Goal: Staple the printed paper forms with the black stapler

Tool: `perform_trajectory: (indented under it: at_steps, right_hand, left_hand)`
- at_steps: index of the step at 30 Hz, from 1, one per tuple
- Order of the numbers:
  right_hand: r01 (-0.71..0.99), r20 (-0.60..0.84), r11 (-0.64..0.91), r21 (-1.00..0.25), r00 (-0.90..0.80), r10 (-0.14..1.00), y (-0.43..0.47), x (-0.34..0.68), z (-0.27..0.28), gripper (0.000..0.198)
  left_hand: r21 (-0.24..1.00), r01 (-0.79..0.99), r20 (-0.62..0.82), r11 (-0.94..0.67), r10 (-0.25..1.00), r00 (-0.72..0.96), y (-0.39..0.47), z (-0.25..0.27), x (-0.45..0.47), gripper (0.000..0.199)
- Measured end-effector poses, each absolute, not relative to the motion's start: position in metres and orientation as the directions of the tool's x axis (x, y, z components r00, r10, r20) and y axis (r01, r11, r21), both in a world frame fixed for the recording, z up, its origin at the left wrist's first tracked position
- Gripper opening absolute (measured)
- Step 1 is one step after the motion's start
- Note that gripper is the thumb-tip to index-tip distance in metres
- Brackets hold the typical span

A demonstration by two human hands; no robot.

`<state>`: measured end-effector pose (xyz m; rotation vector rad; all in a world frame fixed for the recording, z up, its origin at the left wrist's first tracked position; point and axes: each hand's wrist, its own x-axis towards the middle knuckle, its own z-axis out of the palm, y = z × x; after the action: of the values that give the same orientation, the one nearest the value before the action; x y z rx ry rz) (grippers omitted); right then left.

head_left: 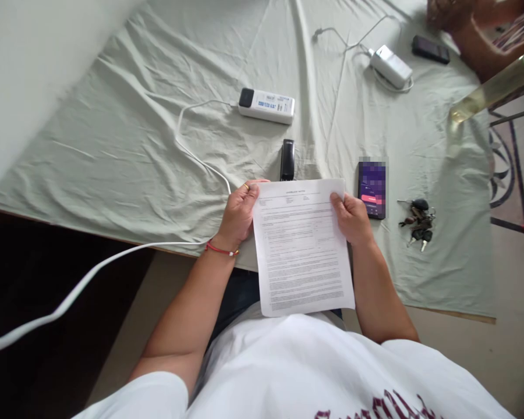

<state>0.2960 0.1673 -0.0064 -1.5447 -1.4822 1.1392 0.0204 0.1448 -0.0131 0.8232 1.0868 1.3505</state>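
Note:
A white printed sheet of paper is held up over the near table edge, its text facing me. My left hand pinches its upper left corner, thumb on the front. On the opposite side, my right hand grips the upper right edge the same way. The fingers behind the sheet are hidden, as is whether more than one page is there. Just beyond the paper's top edge lies a black stapler-like object, partly covered. A phone with a lit screen lies right of my right hand.
A white power bank with a white cable lies ahead; the cable runs past my left wrist. Keys rest at right. Farther back are another white device with a cable and a dark phone-like object. A pale green cloth covers the table.

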Motion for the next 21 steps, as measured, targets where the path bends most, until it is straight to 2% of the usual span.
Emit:
perform_trajectory:
  at_steps: [7, 14, 17, 21]
  right_hand:
    - [0.432, -0.122, -0.089, -0.897, -0.048, 0.991, 0.168, 0.297, -0.005, 0.058]
    - [0.472, -0.187, -0.137, -0.871, -0.059, 0.981, 0.17, 0.305, -0.005, 0.047]
    - [0.485, -0.212, -0.159, -0.86, -0.056, 0.976, 0.171, 0.307, -0.003, 0.045]
    - [0.473, -0.248, -0.199, -0.859, -0.044, 0.968, 0.171, 0.305, 0.0, 0.043]
  left_hand:
    - [0.978, -0.203, -0.089, 0.05, 0.978, -0.187, 0.147, -0.022, 0.019, 0.036]
    - [0.992, 0.099, -0.034, 0.073, 0.937, -0.348, 0.151, -0.022, 0.023, 0.011]
    - [0.971, 0.2, -0.051, 0.133, 0.928, -0.368, 0.154, -0.015, 0.027, 0.012]
    - [0.925, 0.312, -0.103, 0.215, 0.935, -0.34, 0.161, -0.005, 0.029, 0.023]
